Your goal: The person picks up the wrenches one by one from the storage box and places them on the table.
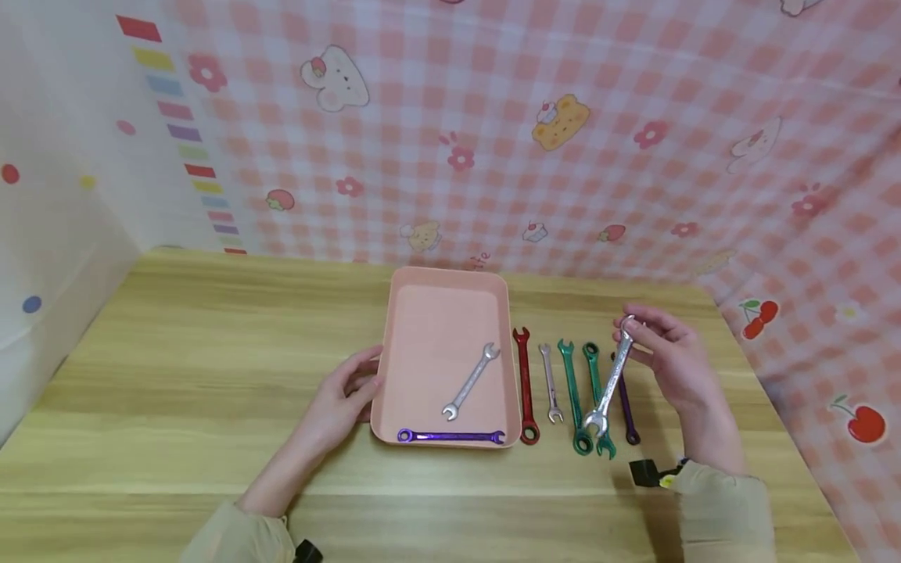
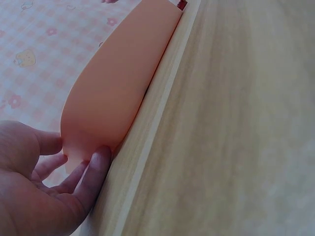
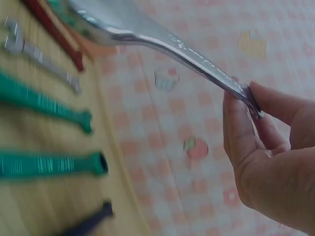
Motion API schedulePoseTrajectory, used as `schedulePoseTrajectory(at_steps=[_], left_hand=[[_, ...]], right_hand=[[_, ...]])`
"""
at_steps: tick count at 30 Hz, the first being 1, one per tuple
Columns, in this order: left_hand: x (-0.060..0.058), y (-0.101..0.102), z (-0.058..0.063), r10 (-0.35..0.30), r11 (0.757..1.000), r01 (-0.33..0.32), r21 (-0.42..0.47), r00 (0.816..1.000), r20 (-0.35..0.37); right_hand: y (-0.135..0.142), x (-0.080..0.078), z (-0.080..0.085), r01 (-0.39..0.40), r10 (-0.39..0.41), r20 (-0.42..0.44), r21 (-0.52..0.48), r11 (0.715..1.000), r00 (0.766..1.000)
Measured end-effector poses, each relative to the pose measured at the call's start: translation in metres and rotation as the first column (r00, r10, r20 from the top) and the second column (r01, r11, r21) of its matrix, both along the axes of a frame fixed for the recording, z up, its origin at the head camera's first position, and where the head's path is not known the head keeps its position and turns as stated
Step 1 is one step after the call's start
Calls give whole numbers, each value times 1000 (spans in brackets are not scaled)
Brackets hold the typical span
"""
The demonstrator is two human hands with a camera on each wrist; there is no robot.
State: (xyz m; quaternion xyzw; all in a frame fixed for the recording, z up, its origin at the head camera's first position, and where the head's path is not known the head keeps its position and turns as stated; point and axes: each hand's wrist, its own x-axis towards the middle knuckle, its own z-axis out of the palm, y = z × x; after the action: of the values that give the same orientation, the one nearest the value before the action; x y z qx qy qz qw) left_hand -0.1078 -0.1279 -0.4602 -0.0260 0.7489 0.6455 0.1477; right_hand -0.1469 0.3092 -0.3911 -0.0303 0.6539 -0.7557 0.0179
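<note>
A silver combination wrench [image 1: 611, 379] slants in the air over the right part of the table. My right hand [image 1: 683, 360] pinches it by its upper end between thumb and fingers; the right wrist view shows the same wrench [image 3: 182, 51] close up. My left hand [image 1: 341, 399] rests against the left side of a pink tray [image 1: 439, 313], its fingertips [image 2: 102, 155] touching the outer wall. In the tray lie a silver open-end wrench [image 1: 470, 383], set diagonally, and a purple wrench [image 1: 450, 436] along the near wall.
Right of the tray lie a red wrench [image 1: 525, 387], a small silver wrench [image 1: 551, 383], a green wrench [image 1: 573, 399], another green wrench [image 1: 594, 367] partly hidden by the held one, and a dark purple wrench [image 1: 626, 410]. A checked cloth [image 1: 457, 117] hangs behind the wooden table [image 1: 211, 352].
</note>
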Motion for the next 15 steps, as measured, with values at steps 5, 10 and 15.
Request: schedulePoseTrajectory(at_steps=[5,10,15], left_hand=[[1,1,1,-5,1000,4,12,1000,0],[0,0,1,-3,1000,3,15,1000,5],[0,1,1,-8,1000,8,10,1000,-1]], right_hand=[[31,0,-5,-64,59,63,83,995,996],[56,0,-7,-94,83,90,121,988,992],[73,3,-14,-70,50,131,159,985,990]])
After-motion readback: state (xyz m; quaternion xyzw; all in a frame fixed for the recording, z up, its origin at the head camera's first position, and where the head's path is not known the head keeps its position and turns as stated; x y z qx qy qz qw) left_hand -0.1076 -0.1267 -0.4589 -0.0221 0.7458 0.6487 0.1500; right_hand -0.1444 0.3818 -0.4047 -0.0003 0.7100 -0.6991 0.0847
